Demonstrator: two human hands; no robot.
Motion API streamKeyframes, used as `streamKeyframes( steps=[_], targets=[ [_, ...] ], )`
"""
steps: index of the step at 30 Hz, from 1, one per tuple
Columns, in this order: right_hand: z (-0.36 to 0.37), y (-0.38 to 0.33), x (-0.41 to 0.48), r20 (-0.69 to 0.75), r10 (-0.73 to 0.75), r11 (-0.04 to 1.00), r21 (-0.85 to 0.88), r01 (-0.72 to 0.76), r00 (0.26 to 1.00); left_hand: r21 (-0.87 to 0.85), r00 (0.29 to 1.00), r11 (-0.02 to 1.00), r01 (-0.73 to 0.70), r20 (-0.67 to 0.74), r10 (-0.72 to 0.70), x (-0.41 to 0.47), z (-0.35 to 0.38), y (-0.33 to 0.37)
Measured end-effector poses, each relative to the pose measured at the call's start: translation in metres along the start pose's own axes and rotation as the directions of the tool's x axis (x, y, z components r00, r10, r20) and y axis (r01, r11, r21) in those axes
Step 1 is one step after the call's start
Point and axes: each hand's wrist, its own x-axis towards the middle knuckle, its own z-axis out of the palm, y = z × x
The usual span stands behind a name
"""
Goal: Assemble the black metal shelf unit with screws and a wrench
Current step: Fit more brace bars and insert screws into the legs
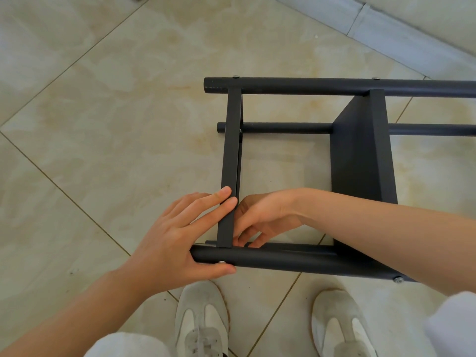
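Over grey shoes (202, 318), braces mostly bolted shelf unit (360, 155) with flat left hand (180, 240), works near corner with curled right fingers (253, 237), hold unclear.

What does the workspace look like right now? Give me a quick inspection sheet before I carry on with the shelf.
Surface: beige tiled floor; the unit lies on it.
Job's things: black shelf unit on its side; screws show in the far tube and near tube; no wrench seen.
Clutter: nothing seen.
Hands: left hand lies with straight fingers on the end shelf edge, thumb along the near tube; right hand reaches inside the frame at that joint, and what its curled fingers hold is hidden.
Cables: nothing seen.
Surroundings: pale shoes below, skirting at top right.
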Motion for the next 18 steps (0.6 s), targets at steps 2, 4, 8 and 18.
streamKeyframes(
  steps=[2,4,8,18],
  targets=[
    [0.0021,0.0008,0.0024,-0.018,-0.001,1.000,-0.021,0.000,1.000,0.002,1.000,1.000,-0.001,0.002,0.001,0.0003,-0.0001,0.0001],
    [0.0002,0.0006,0.0004,-0.027,0.006,0.997,-0.078,-0.008,1.000,0.002,1.000,1.000,-0.002,0.003,0.002,0.0003,0.0002,0.0004],
    [-0.0072,0.0014,-0.0069,0.033,-0.011,0.999,-0.032,0.012,0.999,0.005,1.000,1.000,-0.002,0.002,0.002,-0.0003,0.0004,0.0008],
    [-0.0049,0.0036,-0.0022,0.014,-0.004,0.999,-0.047,0.005,1.000,0.046,0.996,0.997,-0.056,-0.069,0.059,0.0003,0.0019,-0.0012]
  ],
)
